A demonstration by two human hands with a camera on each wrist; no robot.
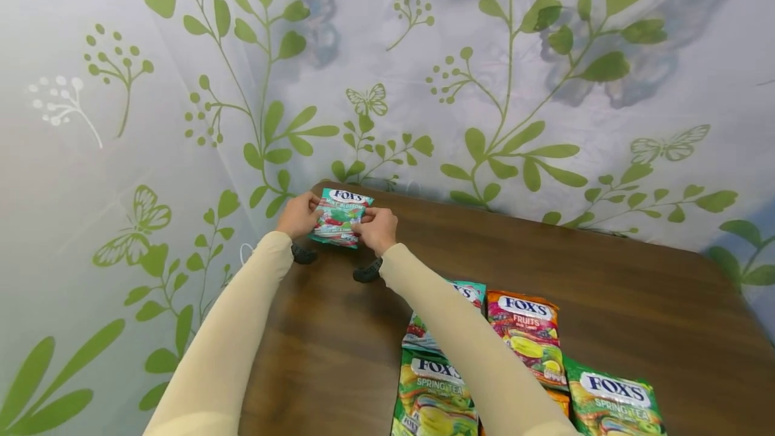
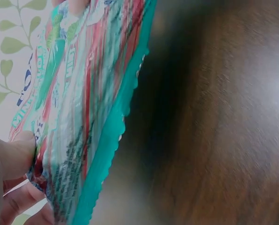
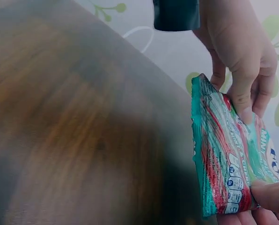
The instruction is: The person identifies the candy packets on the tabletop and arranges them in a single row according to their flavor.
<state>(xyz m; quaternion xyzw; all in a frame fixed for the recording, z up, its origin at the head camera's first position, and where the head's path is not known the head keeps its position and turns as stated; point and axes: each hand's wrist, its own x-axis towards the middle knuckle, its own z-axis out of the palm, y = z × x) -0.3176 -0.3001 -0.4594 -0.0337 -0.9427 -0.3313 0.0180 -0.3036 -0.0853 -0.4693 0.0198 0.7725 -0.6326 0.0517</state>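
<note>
A teal and red candy bag (image 1: 339, 219), printed FOX'S Mint Blossom, is held above the far left corner of the table. My left hand (image 1: 299, 214) pinches its left edge between thumb and fingers. At the opposite edge, my right hand (image 1: 378, 229) pinches it the same way. In the left wrist view the bag (image 2: 83, 93) is tilted, its striped lower part and teal crimped seam nearest the camera. Both thumbs lie on the front of the bag (image 3: 228, 154) in the right wrist view.
On the brown table (image 1: 339, 328), more candy bags lie at the front right: a green Spring Tea bag (image 1: 432, 395), an orange Fruits bag (image 1: 529, 335), another Spring Tea bag (image 1: 617, 399) and a teal bag (image 1: 418, 332) partly behind my right sleeve. A leaf-patterned curtain (image 1: 387, 52) stands behind.
</note>
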